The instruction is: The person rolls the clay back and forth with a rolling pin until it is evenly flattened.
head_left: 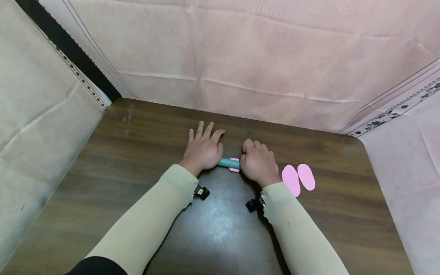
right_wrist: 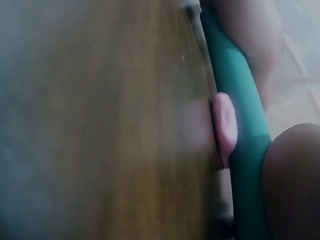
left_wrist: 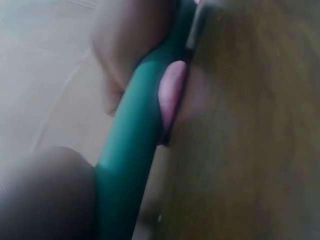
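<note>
A smooth green rolling pin (head_left: pixel 229 163) lies sideways across a small flat piece of pink clay (head_left: pixel 234 170) on the table. My left hand (head_left: pixel 202 149) rests on the pin's left end, palm down, with the fingers straight and spread. At the other end my right hand (head_left: pixel 259 162) grips the pin with curled fingers. Both wrist views show the pink clay (left_wrist: pixel 172 92) under the middle of the pin (right_wrist: pixel 240 95), between the two hands. The hands cover both ends of the pin in the head view.
Two flat pink ovals, a left one (head_left: pixel 290 180) and a right one (head_left: pixel 306 177), lie side by side to the right of my right hand. The dark wooden table (head_left: pixel 144 152) meets pale patterned cloth (head_left: pixel 240 57) at its far edge and sides.
</note>
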{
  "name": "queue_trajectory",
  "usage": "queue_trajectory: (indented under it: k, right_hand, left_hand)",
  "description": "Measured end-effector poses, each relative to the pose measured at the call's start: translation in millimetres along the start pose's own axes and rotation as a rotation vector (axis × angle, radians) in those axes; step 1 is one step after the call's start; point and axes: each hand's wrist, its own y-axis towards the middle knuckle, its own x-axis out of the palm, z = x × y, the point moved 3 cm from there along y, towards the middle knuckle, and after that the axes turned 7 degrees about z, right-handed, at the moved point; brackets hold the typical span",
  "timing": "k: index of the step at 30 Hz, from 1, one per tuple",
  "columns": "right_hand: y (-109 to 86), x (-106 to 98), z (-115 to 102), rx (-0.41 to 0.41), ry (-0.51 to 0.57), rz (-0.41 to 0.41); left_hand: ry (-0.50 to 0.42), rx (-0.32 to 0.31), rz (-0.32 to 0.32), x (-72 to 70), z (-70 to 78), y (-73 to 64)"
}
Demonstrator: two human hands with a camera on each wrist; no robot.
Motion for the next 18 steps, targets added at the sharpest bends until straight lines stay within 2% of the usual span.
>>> queue_trajectory:
  k: [3,10,18]
  right_hand:
    - [4.7,3,4,0.008,0.013,0.009]
    - [14.9,1,8,0.037,0.033,0.010]
    - [31.1,2,14,0.082,0.041,0.009]
  left_hand:
    - [0.006,-0.007,0.020,1.0,0.4,5.2]
    - [-0.025,-0.061,-0.002,-0.6,0.3,16.5]
    - [-0.039,-0.094,0.019,1.0,-4.3,32.4]
